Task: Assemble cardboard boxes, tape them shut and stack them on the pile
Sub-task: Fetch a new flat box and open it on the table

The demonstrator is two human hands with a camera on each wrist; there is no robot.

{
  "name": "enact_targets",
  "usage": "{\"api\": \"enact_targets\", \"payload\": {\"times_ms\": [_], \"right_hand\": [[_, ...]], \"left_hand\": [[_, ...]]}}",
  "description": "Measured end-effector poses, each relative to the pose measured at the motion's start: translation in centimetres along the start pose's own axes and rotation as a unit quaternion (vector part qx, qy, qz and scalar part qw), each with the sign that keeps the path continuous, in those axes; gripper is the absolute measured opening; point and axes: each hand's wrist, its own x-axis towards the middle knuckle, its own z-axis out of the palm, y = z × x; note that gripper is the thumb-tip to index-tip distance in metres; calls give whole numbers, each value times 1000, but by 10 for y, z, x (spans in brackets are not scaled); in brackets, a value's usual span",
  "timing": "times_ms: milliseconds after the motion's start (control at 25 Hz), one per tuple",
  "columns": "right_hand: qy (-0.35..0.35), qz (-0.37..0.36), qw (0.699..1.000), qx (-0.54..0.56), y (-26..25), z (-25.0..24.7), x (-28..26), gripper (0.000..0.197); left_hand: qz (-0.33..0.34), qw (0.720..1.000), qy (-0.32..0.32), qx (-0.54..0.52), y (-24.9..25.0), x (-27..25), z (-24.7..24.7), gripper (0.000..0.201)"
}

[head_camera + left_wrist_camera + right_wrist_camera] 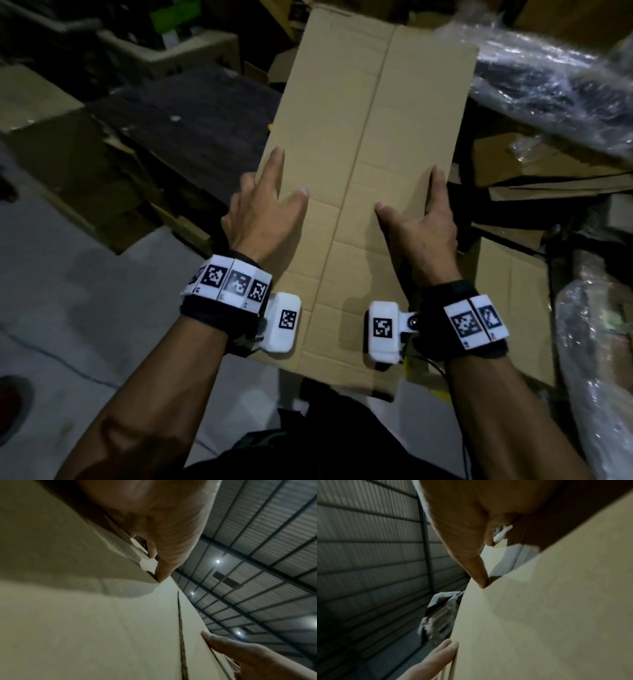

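Wrist cams w/ marker bands sit closest in the head view, one per forearm. Just beyond, a flattened cardboard box (370,164) is held out in front of the body, tilted up and away, above the grey floor (68,308). It is gripped at both long edges: left hand (263,212) w/ thumb laid on the top face and fingers along/under the left edge; right hand (423,222) likewise on the right edge, thumb on top, index stretched along the side. Neither hand is released or clenched; both grasp the box. More flat cartons (513,274) lie to the right, plastic-wrapped bundles (548,82) behind.

Step judged: box not yet opened, so task is early; no tape visible.

Risks, as judged: grip is edge-only, so the sheet could slip or sag if one hand lets go to pop it open. Layers may stick and get creased off the score lines if forced. The clutter nearby could be caught by the far end when it is swung.
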Motion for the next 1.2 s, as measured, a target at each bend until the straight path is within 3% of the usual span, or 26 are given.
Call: {"api": "enact_targets", "payload": {"times_ms": [280, 560, 720, 960, 1120, 1200], "right_hand": [[-50, -38, 997, 40, -67, 137, 35, 96], [-71, -24, 996, 53, -132, 312, 114, 101], [-83, -11, 995, 58, -174, 382, 151, 109], [-76, 31, 995, 49, -208, 457, 214, 119], [-64, 69, 990, 101, -224, 502, 260, 90], [-55, 106, 987, 110, -231, 525, 281, 94]], "left_hand": [[-36, 997, 57, 37, -73, 79, -95, 66], [-76, 994, 64, 40, -157, 231, -159, 64], [-103, 993, 64, 11, -186, 302, -192, 62], [-140, 989, 35, -25, -216, 410, -210, 64], [-154, 987, -29, -40, -239, 488, -208, 67], [-157, 983, -61, -68, -248, 529, -207, 68]]}}
